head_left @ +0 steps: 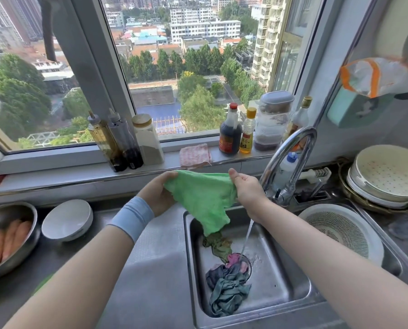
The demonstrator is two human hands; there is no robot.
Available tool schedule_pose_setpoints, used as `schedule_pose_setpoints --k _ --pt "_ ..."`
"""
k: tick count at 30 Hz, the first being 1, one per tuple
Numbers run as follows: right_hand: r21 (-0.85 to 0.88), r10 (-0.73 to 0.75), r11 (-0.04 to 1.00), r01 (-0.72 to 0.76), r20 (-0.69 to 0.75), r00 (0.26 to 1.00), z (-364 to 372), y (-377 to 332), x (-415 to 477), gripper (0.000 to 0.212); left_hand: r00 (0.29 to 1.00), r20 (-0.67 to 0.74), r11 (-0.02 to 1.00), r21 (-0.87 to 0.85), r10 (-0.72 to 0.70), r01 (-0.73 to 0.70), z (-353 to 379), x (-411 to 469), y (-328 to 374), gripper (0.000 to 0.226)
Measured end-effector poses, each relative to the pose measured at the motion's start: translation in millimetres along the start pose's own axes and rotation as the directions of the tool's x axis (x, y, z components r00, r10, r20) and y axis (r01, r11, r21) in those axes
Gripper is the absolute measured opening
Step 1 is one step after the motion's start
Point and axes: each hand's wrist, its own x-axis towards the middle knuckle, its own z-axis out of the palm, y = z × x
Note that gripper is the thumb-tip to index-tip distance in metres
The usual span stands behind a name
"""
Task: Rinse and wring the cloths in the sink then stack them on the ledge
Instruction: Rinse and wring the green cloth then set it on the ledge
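**Both hands hold the green cloth spread above the sink**

Left hand [156, 194] has its fingers curled round the cloth's left top corner. Right hand [245, 188] pinches the right top corner between thumb and fingers. Both grips are closed on fabric.

The green cloth [203, 200] hangs between them in the air, over the back left part of the sink [188, 233]. Its top edge is the long axis as held: it runs left to right, roughly level and about parallel to the ledge [79, 172]. From that edge the cloth narrows downward, and its loose tip points down into the sink, ending just above an olive cloth [218, 248]. Neither hand is nearer; the cloth sits midway between the two grips.

The water stream [246, 236] falls to the right of the hanging tip, below the right wrist, and appears not to touch the cloth. Whether the cloth is already wrung I cannot tell.

The ledge lies straight ahead, beyond the top edge, and a folded pink cloth [194, 156] rests on it almost directly behind the green one. Stacking would probably mean folding the cloth and carrying it forward onto that pink one. More rinsing would mean moving it right, into the stream.

A bundle [229, 290] of dark cloths lies in the sink near the drain, apparently still to be done.
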Motion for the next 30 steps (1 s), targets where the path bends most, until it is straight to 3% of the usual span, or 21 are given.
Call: schedule_pose_setpoints --k 3,4,5,6,8,9,10,11,12,14,17,19,21,22,24,25,26,28,30 --pt "0.088 0.079 0.992 -0.087 0.088 0.993 6.5 -12.9 -4.4 0.093 0.989 0.138 0.986 -0.149 -0.049 0.07 -1.2 -6.3 -11.8 0.03" --pt "0.132 0.103 0.984 -0.121 0.134 0.986 6.8 -22.1 -11.7 0.08 0.979 0.194 0.993 -0.088 -0.064 0.082 -2.3 -7.1 -15.6 0.032" --pt "0.157 0.126 0.975 -0.158 0.197 0.972 6.4 -30.3 -17.7 0.059 0.973 0.217 0.996 0.046 -0.085 0.077 -5.7 -5.3 -19.6 0.044" --pt "0.136 0.138 0.975 -0.178 0.263 0.955 3.3 -35.4 -19.4 0.053 0.972 0.203 0.972 0.225 -0.116 0.069 -7.5 -3.3 -22.5 0.059" --pt "-0.053 0.133 0.991 -0.123 0.38 0.915 -9.7 -29.6 -12.9 0.074 0.993 0.049 0.78 0.623 -0.112 0.057 -7.3 -2.1 -22.2 0.072" --pt "-0.205 0.145 0.976 -0.069 0.386 0.911 -14.5 -30.3 -14.7 0.078 0.998 -0.049 0.593 0.803 -0.043 0.065 -8.1 -1.5 -19.7 0.074" --pt "-0.342 0.148 0.939 -0.025 0.337 0.93 -15.9 -31.8 -15.7 0.075 0.991 -0.127 0.383 0.919 0.048 0.099 -8.9 -1.8 -16.3 0.077" --pt "-0.474 0.111 0.88 0.039 0.284 0.952 -17.4 -30.6 -16.4 0.069 0.977 -0.172 0.247 0.959 0.127 0.137 -10.3 -1.8 -13.7 0.081" --pt "-0.589 0.076 0.805 0.077 0.231 0.97 -17.6 -28.7 -16.0 0.065 0.963 -0.205 0.208 0.964 0.176 0.167 -10.7 -3.3 -11.2 0.086" --pt "-0.672 0.021 0.737 0.079 0.139 0.99 -16.8 -24.7 -18.0 0.065 0.934 -0.271 0.282 0.938 0.234 0.201 -15.8 -2.8 -11.8 0.095" --pt "-0.535 -0.013 0.844 0.046 0.067 0.998 -14.6 -19.0 -18.7 0.073 0.941 -0.291 0.547 0.823 0.173 0.154 -23.3 -5.5 -18.1 0.088" --pt "-0.41 -0.019 0.911 0.037 0.048 0.999 -12.3 -19.8 -19.9 0.07 0.99 -0.137 0.737 0.672 0.032 0.069 -27.6 -10.7 -17.8 0.067" --pt "-0.396 -0.025 0.916 0.069 0.114 0.993 -12.3 -20.9 -22.6 0.082 0.998 0.042 0.749 0.662 -0.045 0.006 -29.9 -17.1 -15.3 0.056" --pt "-0.462 -0.017 0.882 0.096 0.172 0.985 -14.1 -21.7 -22.5 0.095 0.997 0.062 0.665 0.747 -0.053 -0.011 -30.2 -17.7 -12.3 0.055" --pt "-0.679 0.049 0.717 0.155 0.27 0.962 -17.3 -25.4 -22.6 0.114 0.999 0.032 0.281 0.959 -0.036 -0.021 -30.0 -12.8 -9.2 0.055" --pt "-0.769 0.086 0.613 0.183 0.295 0.952 -18.0 -27.1 -22.5 0.112 1.0 0.022 0.111 0.994 -0.018 -0.02 -27.5 -10.3 -7.3 0.052" --pt "-0.826 0.111 0.528 0.199 0.299 0.948 -17.7 -28.5 -21.6 0.101 0.999 0.029 0.005 1.0 0.012 -0.029 -25.0 -6.8 -5.4 0.044" --pt "-0.865 0.075 0.438 0.243 0.305 0.949 -15.6 -31.8 -16.7 0.056 0.996 0.068 -0.097 0.993 0.061 -0.062 -20.4 -1.5 -0.7 0.016" --pt "-0.845 -0.009 0.457 0.278 0.308 0.951 -16.0 -36.6 -11.0 0.026 0.995 0.072 -0.175 0.983 0.074 -0.059 -18.1 -1.1 8.8 0.033"
